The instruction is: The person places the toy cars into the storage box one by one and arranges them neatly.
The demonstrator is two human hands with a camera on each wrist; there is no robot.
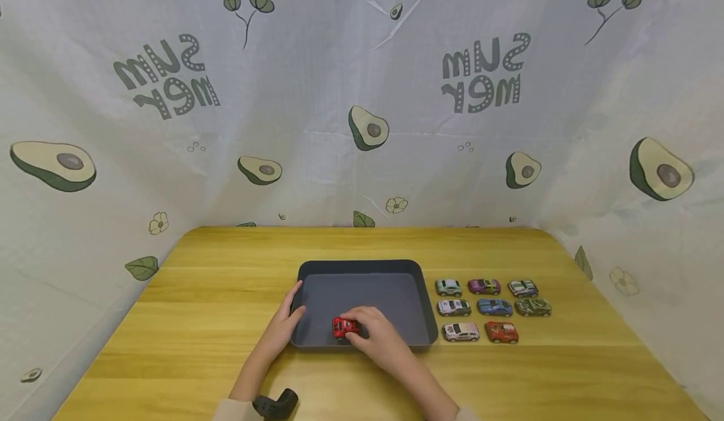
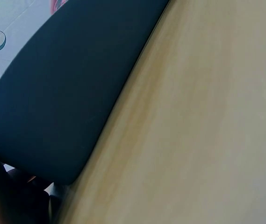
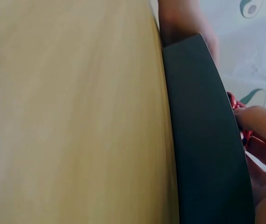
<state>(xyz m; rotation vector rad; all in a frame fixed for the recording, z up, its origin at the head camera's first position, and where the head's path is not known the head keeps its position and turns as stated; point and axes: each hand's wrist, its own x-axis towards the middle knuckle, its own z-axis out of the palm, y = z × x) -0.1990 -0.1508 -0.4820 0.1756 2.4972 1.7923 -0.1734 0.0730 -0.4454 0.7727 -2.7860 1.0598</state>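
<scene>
Red toy car (image 1: 342, 327) is inside the walls of the dark grey tray (image 1: 381, 289), close to the near edge and a bit left of middle, and honestly I can't tell from my end whether its wheels touch the tray floor. I've got the right hand (image 1: 380, 336) pinching it between thumb and fingers, reaching in over the near edge. The left hand (image 1: 283, 322) grips the tray's left edge, thumb over the rim and fingers along the outside. On the wooden table (image 1: 198, 320), just past the tray's right edge, I'm looking at three rows: mint car (image 1: 449, 288), purple car (image 1: 484, 286) and white-and-green car (image 1: 523, 288) nearest the table's far edge, then white car (image 1: 454, 308), blue car (image 1: 494, 307) and camo car (image 1: 533, 307), then striped white car (image 1: 460, 332) and orange-red car (image 1: 501, 332) at the near end, beside the tray's near right corner. There's also a bent black piece (image 1: 277, 404) beside the left forearm, toward the table's near edge, and an avocado-print cloth (image 1: 317, 94) hanging behind the far edge.
</scene>
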